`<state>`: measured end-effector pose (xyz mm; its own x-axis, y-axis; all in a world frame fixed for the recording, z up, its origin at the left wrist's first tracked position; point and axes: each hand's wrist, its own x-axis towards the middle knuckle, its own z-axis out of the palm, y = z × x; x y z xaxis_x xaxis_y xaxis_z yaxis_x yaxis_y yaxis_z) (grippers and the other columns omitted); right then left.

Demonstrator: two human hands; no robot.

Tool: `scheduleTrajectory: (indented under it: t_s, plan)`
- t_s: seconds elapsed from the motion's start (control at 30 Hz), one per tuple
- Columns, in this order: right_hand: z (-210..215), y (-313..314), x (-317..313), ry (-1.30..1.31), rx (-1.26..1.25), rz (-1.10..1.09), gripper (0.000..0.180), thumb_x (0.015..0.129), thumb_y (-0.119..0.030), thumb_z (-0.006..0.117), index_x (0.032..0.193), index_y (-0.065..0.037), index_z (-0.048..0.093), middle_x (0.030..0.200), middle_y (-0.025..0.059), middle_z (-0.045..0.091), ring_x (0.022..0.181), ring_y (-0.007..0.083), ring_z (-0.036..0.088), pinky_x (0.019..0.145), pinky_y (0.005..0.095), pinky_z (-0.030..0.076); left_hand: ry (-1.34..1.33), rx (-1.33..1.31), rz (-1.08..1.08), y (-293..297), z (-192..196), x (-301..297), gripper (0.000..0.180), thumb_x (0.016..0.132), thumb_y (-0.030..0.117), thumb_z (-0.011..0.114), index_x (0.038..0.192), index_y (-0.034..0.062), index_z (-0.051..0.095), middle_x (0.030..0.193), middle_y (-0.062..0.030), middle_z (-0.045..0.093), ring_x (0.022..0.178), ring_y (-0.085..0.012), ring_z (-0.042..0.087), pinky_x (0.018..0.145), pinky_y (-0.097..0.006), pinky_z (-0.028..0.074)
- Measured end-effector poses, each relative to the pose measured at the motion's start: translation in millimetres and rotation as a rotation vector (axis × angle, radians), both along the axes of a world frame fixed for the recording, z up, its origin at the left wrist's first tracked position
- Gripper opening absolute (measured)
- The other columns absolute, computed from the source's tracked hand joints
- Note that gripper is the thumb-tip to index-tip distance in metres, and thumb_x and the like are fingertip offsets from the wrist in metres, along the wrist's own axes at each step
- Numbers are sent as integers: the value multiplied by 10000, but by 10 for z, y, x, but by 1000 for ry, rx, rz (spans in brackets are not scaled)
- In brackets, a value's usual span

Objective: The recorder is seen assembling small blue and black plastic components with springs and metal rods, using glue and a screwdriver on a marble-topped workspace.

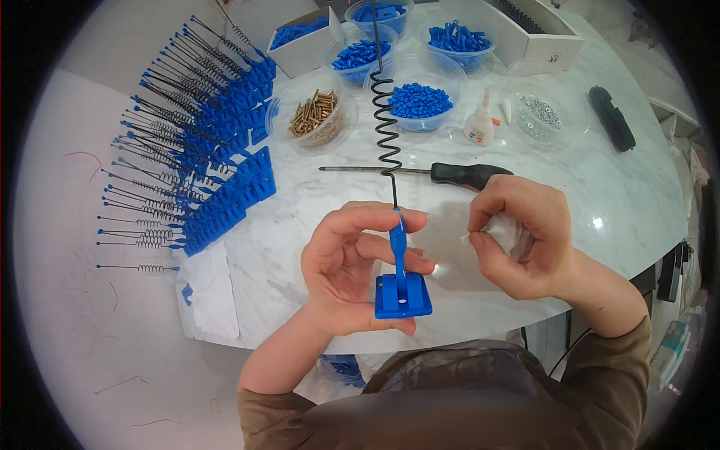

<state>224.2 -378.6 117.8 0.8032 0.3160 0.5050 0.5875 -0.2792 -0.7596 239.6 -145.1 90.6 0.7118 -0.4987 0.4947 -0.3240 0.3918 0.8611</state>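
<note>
My left hand is closed around a blue plastic stem on a square blue base, its thumb under the base and its fingers at the stem. From the top of the stem rises a black coiled spring wire, upright and running past the bowls to the upper edge. To the right, my right hand pinches a crumpled white tissue, partly hidden by the fingers. The two hands are apart. Just beyond them lies a screwdriver with a black handle, its shaft passing behind the wire.
Finished-looking blue pieces with coiled wires fan along the left edge. Clear bowls hold brass screws, blue beads, blue parts and metal nuts. A glue bottle, a black tool and white boxes stand around.
</note>
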Motion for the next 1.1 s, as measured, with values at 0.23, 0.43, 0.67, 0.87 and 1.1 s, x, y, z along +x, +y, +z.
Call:
scheduleTrajectory:
  t_s: [0.23,0.43,0.67,0.87,1.1]
  plan:
    - [-15,6,12,-4,42,-6,153,642,20,607,784,-9,555,696,91,566,620,239,573,571,301,444,125,-98,-97,-5,5,-2,881,576,116,895,1280,-22,384,1301,-257,448,1000,-297,647,885,-406,521]
    - [-3,42,-29,-23,31,17,144,651,11,604,784,-20,557,697,88,570,635,254,582,574,311,448,106,-88,-88,10,23,-22,897,564,95,895,1286,-19,375,1284,-248,461,998,-295,648,868,-392,525]
    - [-82,44,-49,-14,20,50,103,681,10,609,771,-24,571,691,93,569,627,270,576,560,328,442,145,36,49,-60,92,-67,953,515,46,890,1305,-25,362,1193,-219,524,942,-244,663,834,-350,528]
    - [-83,70,-48,159,146,63,68,710,10,625,773,9,602,708,97,607,649,195,581,582,295,429,81,161,37,-64,82,-83,934,516,31,882,1298,-14,372,1167,-197,545,971,-223,657,844,-329,518]
    - [-113,137,-75,447,341,141,124,762,-38,687,861,34,669,752,65,644,770,101,596,698,254,464,45,173,80,-158,35,-64,748,568,-23,843,1196,18,441,1157,-162,533,1004,-222,641,855,-325,524]
